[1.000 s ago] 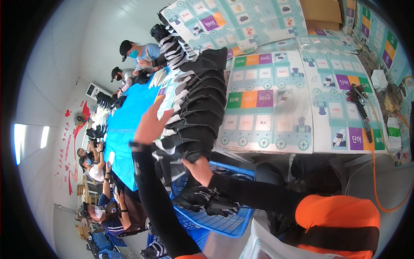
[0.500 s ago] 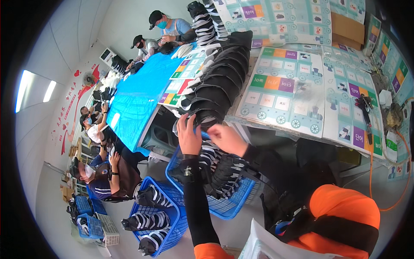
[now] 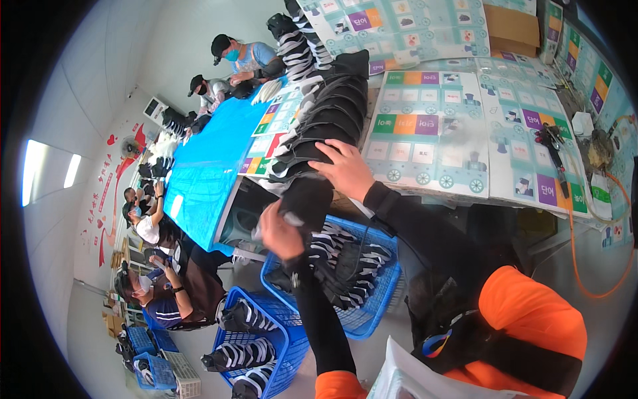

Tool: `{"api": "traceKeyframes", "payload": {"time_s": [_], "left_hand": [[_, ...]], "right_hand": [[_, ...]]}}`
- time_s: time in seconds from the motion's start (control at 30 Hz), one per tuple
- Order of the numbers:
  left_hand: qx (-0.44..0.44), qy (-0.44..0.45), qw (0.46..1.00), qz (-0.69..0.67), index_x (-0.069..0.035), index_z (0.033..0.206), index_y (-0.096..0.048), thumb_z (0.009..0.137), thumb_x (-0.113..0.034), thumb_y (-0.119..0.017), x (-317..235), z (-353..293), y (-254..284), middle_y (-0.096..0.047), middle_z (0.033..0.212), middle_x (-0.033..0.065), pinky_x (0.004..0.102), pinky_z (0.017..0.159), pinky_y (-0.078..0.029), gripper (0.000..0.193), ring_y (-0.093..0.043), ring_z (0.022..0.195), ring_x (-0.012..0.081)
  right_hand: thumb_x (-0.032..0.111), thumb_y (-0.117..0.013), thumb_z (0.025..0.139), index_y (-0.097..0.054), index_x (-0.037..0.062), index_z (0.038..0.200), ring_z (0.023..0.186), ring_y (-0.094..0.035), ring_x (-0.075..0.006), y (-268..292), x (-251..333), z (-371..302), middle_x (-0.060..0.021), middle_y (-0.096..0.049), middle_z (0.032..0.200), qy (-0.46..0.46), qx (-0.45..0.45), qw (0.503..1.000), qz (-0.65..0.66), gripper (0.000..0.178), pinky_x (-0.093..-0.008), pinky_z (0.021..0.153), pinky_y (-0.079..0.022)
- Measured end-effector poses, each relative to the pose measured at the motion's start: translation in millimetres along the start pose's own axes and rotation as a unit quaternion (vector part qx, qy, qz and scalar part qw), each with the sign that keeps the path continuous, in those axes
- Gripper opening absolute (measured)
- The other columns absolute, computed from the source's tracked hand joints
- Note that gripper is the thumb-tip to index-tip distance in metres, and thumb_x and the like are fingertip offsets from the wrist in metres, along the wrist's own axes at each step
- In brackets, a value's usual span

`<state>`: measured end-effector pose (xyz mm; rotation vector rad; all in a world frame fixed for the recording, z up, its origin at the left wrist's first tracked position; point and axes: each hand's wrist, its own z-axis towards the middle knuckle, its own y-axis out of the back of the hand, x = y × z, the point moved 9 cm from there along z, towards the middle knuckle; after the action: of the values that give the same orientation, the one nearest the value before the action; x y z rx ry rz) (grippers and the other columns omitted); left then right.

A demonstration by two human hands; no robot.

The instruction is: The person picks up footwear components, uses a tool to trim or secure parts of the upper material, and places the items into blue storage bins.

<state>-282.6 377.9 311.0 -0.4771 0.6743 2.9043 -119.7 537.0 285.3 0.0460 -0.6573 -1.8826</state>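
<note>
- The left hand (image 3: pixel 280 231) is blurred at the near end of the last black piece (image 3: pixel 309 203), beside its pale edge; I cannot tell whether that grip is closed on the edge or only touching.
- The right hand (image 3: pixel 350 174) has a loose, unclenched grip, fingers spread over the upper side of the row's near end, probably to steady the stack while the left deals with its end.
- The row of black pieces (image 3: pixel 335 120) runs away from the hands, each piece overlapping the next, pale edges toward the left; this nesting likely saves room and keeps every edge facing one way.
- The last piece juts past the worktop's near side, which leaves it easy to reach from both sides.
- Below it sits a blue basket (image 3: pixel 364 322) of striped black-and-white pieces (image 3: pixel 345 272), apparently placed there to be close to the hands.
- Right of the row, printed sheets (image 3: pixel 425 156) cover the worktop, perhaps to protect it.
- A black hand tool (image 3: pixel 553 143) lies farther right, well apart from the row, near an orange hose (image 3: pixel 577 259).
- Across the left, co-workers sit along a blue cover (image 3: pixel 216 143).
</note>
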Motion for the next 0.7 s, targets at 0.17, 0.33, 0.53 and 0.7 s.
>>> {"api": "traceKeyframes", "payload": {"time_s": [0.17, 0.33, 0.53, 0.7], "left_hand": [[-0.052, 0.214, 0.969, -0.115, 0.002, 0.112, -0.064, 0.101, -0.002, -0.062, -3, -57, 86, -0.070, 0.096, 0.0117, 0.0309, 0.072, -0.053, 0.011, -0.066, 0.082, 0.0176], [0.034, 0.293, 0.952, -0.083, 0.003, 0.113, -0.060, 0.100, -0.004, -0.062, -12, -163, 57, -0.066, 0.094, 0.0110, 0.0311, 0.069, -0.052, 0.015, -0.058, 0.078, 0.0132], [0.230, 0.389, 0.872, -0.187, -0.001, 0.112, -0.051, 0.098, -0.002, -0.062, -22, -278, -57, -0.059, 0.102, 0.0058, 0.0265, 0.087, -0.045, 0.018, -0.054, 0.095, 0.0149], [0.327, 0.261, 0.888, -0.191, -0.014, 0.161, -0.040, 0.087, -0.002, -0.062, -54, -233, -88, -0.067, 0.101, 0.0197, 0.0403, 0.071, -0.055, 0.078, -0.067, 0.076, 0.0306]], "right_hand": [[0.018, -0.068, 0.094, -0.072, 0.0171, 0.128, 0.139, -0.047, -0.0360, 17, 10, -6, -0.0145, -0.053, 0.150, -0.009, 0.005, 1.000, -0.025, 0.035, -0.0485, 0.110, -0.042], [0.021, -0.082, 0.086, -0.059, 0.0051, 0.137, 0.135, -0.049, -0.0434, 62, 61, -82, -0.0234, -0.052, 0.143, -0.063, 0.126, 0.926, 0.351, 0.058, -0.0478, 0.112, -0.044], [-0.001, -0.070, 0.083, -0.065, 0.0076, 0.136, 0.122, -0.061, -0.0422, 38, -28, -231, -0.0202, -0.063, 0.132, -0.213, 0.310, 0.896, 0.235, 0.054, -0.0435, 0.103, -0.052], [0.005, -0.071, 0.091, -0.067, 0.0096, 0.135, 0.111, -0.066, -0.0406, 57, -63, -238, -0.0179, -0.068, 0.124, -0.202, 0.285, 0.901, 0.258, 0.045, -0.0438, 0.097, -0.054]]}}
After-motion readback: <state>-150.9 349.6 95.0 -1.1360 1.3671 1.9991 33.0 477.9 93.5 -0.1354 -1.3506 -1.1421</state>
